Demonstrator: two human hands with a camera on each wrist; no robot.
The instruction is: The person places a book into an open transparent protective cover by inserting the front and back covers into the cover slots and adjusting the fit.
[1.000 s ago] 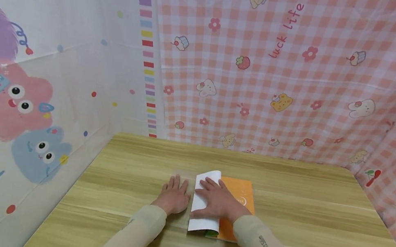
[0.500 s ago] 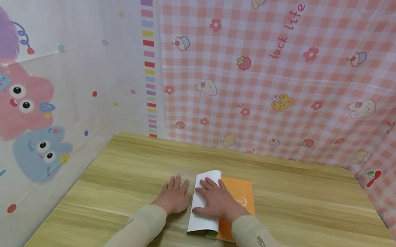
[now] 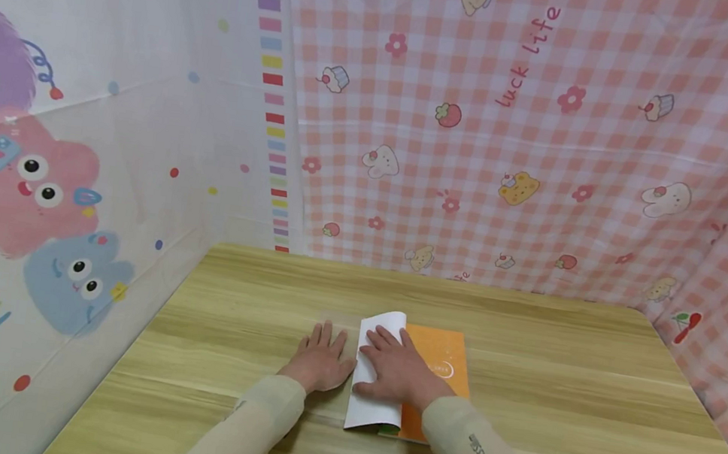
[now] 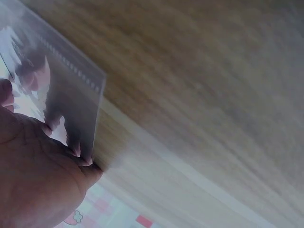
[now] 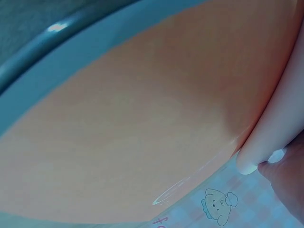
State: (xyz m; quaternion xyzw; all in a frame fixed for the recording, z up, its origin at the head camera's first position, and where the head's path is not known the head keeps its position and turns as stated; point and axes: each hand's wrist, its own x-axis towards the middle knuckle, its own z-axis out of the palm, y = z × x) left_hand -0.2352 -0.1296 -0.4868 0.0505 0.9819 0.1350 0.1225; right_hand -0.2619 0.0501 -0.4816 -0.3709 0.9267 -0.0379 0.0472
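You are at a pale wood-grain counter (image 3: 520, 398) boxed in by hanging cloth: a pink gingham sheet (image 3: 551, 144) with small cakes, bunnies and the words "luck life" behind and to your right, and a white sheet (image 3: 74, 146) with purple, pink and blue fuzzy creatures to your left.

An orange booklet (image 3: 440, 354) lies near the middle of the counter, close to you, with a white page (image 3: 373, 402) folded over its left part.

Your right hand (image 3: 397, 371) lies flat on that white page, fingers straight and slightly spread, the grip wide and pressing rather than clasping.

Your left hand (image 3: 319, 361) rests palm down on the bare counter just beside the booklet's left edge, fingers straight, grip wide, holding nothing. In the left wrist view its fingertips meet the page edge.
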